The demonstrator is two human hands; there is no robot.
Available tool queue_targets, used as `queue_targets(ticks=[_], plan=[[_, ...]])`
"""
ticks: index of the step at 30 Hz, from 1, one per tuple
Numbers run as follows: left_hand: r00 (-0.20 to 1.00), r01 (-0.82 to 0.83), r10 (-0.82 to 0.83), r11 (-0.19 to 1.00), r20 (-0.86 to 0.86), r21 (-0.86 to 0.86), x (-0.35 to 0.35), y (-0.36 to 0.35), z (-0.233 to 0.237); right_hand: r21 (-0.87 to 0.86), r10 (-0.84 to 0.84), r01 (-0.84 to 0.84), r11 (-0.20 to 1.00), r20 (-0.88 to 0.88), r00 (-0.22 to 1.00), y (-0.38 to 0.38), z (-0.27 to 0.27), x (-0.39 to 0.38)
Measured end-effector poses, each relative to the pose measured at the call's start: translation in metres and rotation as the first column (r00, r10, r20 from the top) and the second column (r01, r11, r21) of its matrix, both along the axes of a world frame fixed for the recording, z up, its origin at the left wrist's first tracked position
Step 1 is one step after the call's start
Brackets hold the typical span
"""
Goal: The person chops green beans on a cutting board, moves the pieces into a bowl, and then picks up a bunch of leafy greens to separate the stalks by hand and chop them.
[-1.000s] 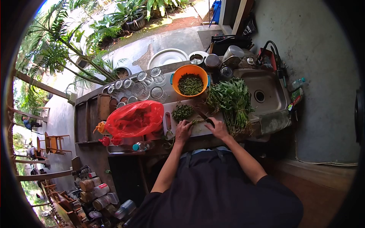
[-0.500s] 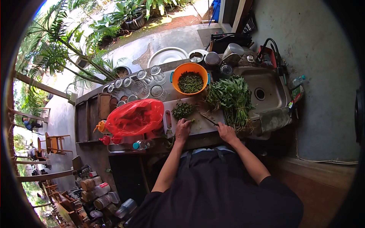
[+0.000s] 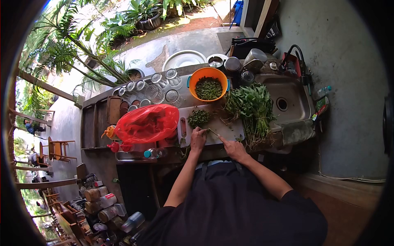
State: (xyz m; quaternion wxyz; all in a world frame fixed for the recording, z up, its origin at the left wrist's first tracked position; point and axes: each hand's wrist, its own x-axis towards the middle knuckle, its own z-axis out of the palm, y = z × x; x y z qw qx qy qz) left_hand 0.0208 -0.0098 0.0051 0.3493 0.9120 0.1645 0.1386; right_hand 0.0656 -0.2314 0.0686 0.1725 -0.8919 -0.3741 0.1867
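On a white cutting board (image 3: 230, 133), my left hand (image 3: 198, 138) is closed on a small bit of green stems at the board's near edge. My right hand (image 3: 234, 149) grips a knife (image 3: 214, 132), its blade tilted toward the fingers of my left hand. Just beyond my left hand is a small heap of chopped greens (image 3: 199, 118). An orange bowl (image 3: 208, 98) with more chopped greens stands behind the board. To the right lies a large bunch of leafy greens (image 3: 255, 107) with its roots toward me.
A red plastic bag (image 3: 147, 123) and a bottle with a teal cap (image 3: 154, 153) are at the left. Glass jars (image 3: 172, 96) stand behind the bag. At the right is a metal sink (image 3: 291, 92). A person (image 3: 33, 128) is far off at the left.
My right hand has moved left with the knife, bringing the blade close to the fingers of my left hand. The whole view has shifted slightly.
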Motion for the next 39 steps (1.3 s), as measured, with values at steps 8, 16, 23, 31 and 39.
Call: queue_targets(ticks=[8,16,23,31,39], plan=[[1.000,0.020,-0.020,0.996,0.003,-0.087,0.005,-0.002,-0.002,-0.090,0.035,-0.033,0.995,0.020,0.999,0.002,0.002,0.004],[0.998,0.063,-0.063,0.996,0.009,-0.059,0.003,-0.001,-0.005,-0.138,0.031,-0.037,0.990,-0.049,0.998,0.010,0.004,0.007],[0.997,0.068,-0.067,0.997,0.027,-0.032,0.001,-0.001,-0.004,-0.103,0.041,-0.053,0.993,-0.115,0.993,0.009,-0.011,0.014],[0.999,0.020,-0.016,0.994,0.043,-0.106,0.001,-0.003,-0.009,0.003,0.062,-0.062,0.998,0.009,0.998,0.008,-0.038,0.014],[0.997,0.054,-0.050,0.996,0.053,-0.074,0.001,0.001,-0.008,-0.163,0.044,-0.056,0.985,-0.073,0.996,-0.007,-0.009,0.010]])
